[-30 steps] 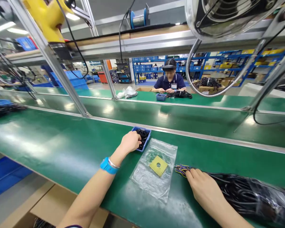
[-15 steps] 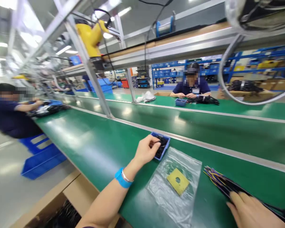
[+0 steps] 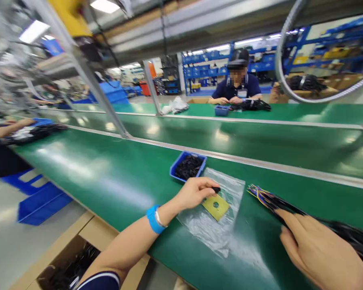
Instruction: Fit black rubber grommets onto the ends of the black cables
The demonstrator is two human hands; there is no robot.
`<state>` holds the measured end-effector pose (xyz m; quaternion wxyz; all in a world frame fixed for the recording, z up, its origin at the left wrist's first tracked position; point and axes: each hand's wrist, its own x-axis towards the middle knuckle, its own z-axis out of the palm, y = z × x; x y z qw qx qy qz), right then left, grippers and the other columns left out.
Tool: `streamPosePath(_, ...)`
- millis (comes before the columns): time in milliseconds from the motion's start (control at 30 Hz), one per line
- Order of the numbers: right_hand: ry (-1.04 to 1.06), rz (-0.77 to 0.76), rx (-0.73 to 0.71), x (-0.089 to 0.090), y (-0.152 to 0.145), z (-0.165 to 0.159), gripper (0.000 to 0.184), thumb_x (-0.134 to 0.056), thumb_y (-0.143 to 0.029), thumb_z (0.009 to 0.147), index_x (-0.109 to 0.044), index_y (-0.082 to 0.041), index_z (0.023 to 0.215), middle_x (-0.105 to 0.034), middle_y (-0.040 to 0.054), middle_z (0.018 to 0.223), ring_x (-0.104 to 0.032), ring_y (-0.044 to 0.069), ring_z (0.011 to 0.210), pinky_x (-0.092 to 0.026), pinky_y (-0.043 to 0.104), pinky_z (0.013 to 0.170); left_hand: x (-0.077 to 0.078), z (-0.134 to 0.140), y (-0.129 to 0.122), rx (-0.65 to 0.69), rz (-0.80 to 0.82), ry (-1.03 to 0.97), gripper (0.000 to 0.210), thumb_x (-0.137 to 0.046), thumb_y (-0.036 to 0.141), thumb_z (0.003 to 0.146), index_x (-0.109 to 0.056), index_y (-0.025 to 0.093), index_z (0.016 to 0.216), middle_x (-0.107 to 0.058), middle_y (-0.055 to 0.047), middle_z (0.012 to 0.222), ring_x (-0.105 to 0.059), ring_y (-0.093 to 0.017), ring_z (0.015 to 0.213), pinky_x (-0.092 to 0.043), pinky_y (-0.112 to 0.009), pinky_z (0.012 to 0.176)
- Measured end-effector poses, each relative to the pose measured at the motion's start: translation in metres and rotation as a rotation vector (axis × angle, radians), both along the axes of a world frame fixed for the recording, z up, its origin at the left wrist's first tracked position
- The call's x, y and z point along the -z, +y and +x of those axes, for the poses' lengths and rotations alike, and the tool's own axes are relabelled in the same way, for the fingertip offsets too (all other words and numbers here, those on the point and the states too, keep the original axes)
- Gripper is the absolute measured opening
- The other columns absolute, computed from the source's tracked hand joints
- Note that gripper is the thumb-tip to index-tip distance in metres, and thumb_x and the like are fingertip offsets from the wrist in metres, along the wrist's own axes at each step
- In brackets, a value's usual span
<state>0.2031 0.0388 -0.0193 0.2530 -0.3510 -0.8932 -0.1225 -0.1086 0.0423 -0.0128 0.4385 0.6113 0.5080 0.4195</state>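
My left hand [image 3: 196, 192] pinches a small black part [image 3: 216, 189] between thumb and fingertips. It is over a clear plastic bag [image 3: 220, 241] and the upper edge of a yellow square card [image 3: 216, 208] with a round hole. Just behind the hand, a blue bin [image 3: 173, 170] holds many similar small black pieces. On the right, my right hand [image 3: 317, 241] is closed on a bundle of black cables [image 3: 296, 211], with its fingertips partly hidden among them. Purple, yellow and dark wire ends fan out from the bundle toward the bag.
A green worktop [image 3: 133, 177] carries everything, bounded by a metal rail [image 3: 245, 162]. An open cardboard box [image 3: 63, 245] stands below its near edge. Across the line sits a person [image 3: 237, 86] by a small blue bin [image 3: 222, 110]; another person's arm [image 3: 9, 128] shows at left.
My left hand has come out of the blue bin with a small black part and moved over the bag. My right hand stays at the cables. The view has shifted.
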Motion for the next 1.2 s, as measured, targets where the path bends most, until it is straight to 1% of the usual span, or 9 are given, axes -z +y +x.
streamPosePath(133, 0.070, -0.081, -0.078, -0.022, -0.014, -0.005, 0.025, -0.044, -0.027, 0.093, -0.056, -0.014, 0.111, -0.060, 0.0045, 0.078, -0.057, 0.017, 0.066, -0.043, 0.030, 0.064, -0.005, -0.003, 0.000, 0.037, 0.048, 0.188, 0.011, -0.068, 0.023, 0.075, -0.071, 0.015, 0.081, -0.070, -0.005, 0.077, -0.061, -0.015, 0.067, -0.047, -0.026, 0.065)
streamPosePath(300, 0.150, -0.185, -0.191, -0.019, -0.021, -0.010, 0.022, -0.051, -0.024, 0.091, -0.057, -0.016, 0.110, -0.063, 0.0054, 0.086, -0.059, 0.016, 0.074, -0.046, 0.028, 0.071, -0.003, 0.008, -0.012, 0.187, 0.317, 0.663, 0.016, -0.055, 0.018, 0.083, -0.070, 0.017, 0.089, -0.069, -0.007, 0.085, -0.061, -0.018, 0.077, -0.046, -0.029, 0.071)
streamPosePath(433, 0.123, -0.216, -0.199, -0.016, -0.019, -0.015, 0.016, -0.049, -0.023, 0.093, -0.060, -0.016, 0.103, -0.062, 0.0046, 0.082, -0.058, 0.016, 0.073, -0.046, 0.029, 0.071, -0.001, 0.022, -0.021, 0.246, 0.531, 1.023, 0.024, -0.045, 0.018, 0.088, -0.068, 0.015, 0.087, -0.066, -0.007, 0.076, -0.057, -0.019, 0.069, -0.043, -0.032, 0.063)
streamPosePath(633, 0.163, -0.221, -0.194, -0.016, -0.021, -0.020, 0.017, -0.049, -0.019, 0.091, -0.060, -0.015, 0.104, -0.064, 0.0048, 0.084, -0.060, 0.016, 0.074, -0.049, 0.030, 0.072, -0.008, 0.032, -0.022, 0.338, 0.531, 1.173, 0.025, -0.045, 0.017, 0.087, -0.064, 0.016, 0.071, -0.058, -0.006, 0.066, -0.050, -0.019, 0.066, -0.038, -0.033, 0.059)
streamPosePath(733, 0.274, -0.213, -0.199, -0.015, -0.025, -0.026, 0.024, -0.047, -0.010, 0.088, -0.057, -0.014, 0.109, -0.066, 0.0065, 0.092, -0.062, 0.016, 0.080, -0.051, 0.029, 0.077, -0.010, 0.028, -0.019, 0.320, 0.400, 0.975, 0.018, -0.049, 0.016, 0.084, -0.064, 0.017, 0.075, -0.062, -0.007, 0.076, -0.054, -0.020, 0.076, -0.042, -0.034, 0.069)
streamPosePath(833, 0.365, -0.174, -0.227, -0.017, -0.028, -0.034, 0.026, -0.046, -0.004, 0.085, -0.057, -0.013, 0.107, -0.067, 0.0070, 0.093, -0.063, 0.016, 0.081, -0.052, 0.029, 0.077, -0.018, 0.029, -0.015, 0.175, 0.109, 0.459, 0.006, -0.053, 0.016, 0.080, -0.058, 0.017, 0.077, -0.066, -0.008, 0.098, -0.059, -0.020, 0.090, -0.046, -0.034, 0.078)
streamPosePath(967, 0.462, -0.172, -0.241, -0.026, -0.030, -0.040, 0.027, -0.051, -0.006, 0.085, -0.058, -0.014, 0.110, -0.067, 0.0066, 0.088, -0.063, 0.015, 0.077, -0.053, 0.029, 0.071, -0.035, 0.049, -0.014, 0.082, -0.313, -0.219, 0.016, -0.061, 0.023, 0.076, -0.049, 0.016, 0.068, -0.069, -0.009, 0.101, -0.061, -0.012, 0.064, -0.049, -0.028, 0.064)
streamPosePath(1067, 0.594, -0.257, -0.245, -0.036, -0.033, -0.042, 0.028, -0.053, -0.007, 0.085, -0.060, -0.016, 0.110, -0.066, 0.0053, 0.080, -0.061, 0.014, 0.067, -0.052, 0.025, 0.061, -0.040, 0.068, -0.019, 0.083, -0.428, -0.535, 0.021, -0.069, 0.023, 0.071, -0.050, 0.015, 0.067, -0.070, -0.009, 0.092, -0.063, -0.013, 0.066, -0.049, -0.024, 0.062)
streamPosePath(1200, 0.717, -0.387, -0.274, -0.043, -0.037, -0.044, 0.024, -0.058, -0.008, 0.083, -0.064, -0.017, 0.105, -0.061, 0.0024, 0.070, -0.056, 0.011, 0.057, -0.048, 0.022, 0.052, -0.030, 0.077, -0.030, 0.115, -0.499, -0.777, 0.020, -0.073, 0.022, 0.071, -0.054, 0.015, 0.073, -0.069, -0.006, 0.090, -0.063, -0.011, 0.064, -0.049, -0.021, 0.062)
